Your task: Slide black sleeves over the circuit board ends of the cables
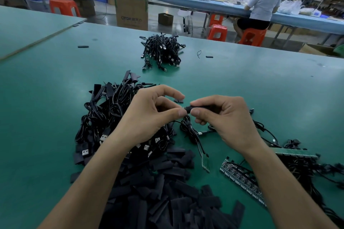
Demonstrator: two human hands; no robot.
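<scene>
My right hand point(225, 119) pinches a black sleeve point(202, 107) between thumb and fingers. My left hand point(149, 115) pinches the end of a cable just left of the sleeve's mouth, and the two touch. The black cable point(188, 128) hangs in a coil below the hands, down to the green table point(260, 83). A small green circuit board point(205, 162) on thin wires lies below that coil. A heap of loose black sleeves point(163, 195) lies near me between my forearms.
A pile of black USB cables point(104, 117) lies left of my hands, another bundle point(162, 52) farther back. Strips of circuit boards with cables point(243, 178) lie at the right. Stray sleeves point(83, 46) dot the table. A person sits at a far bench point(264, 3).
</scene>
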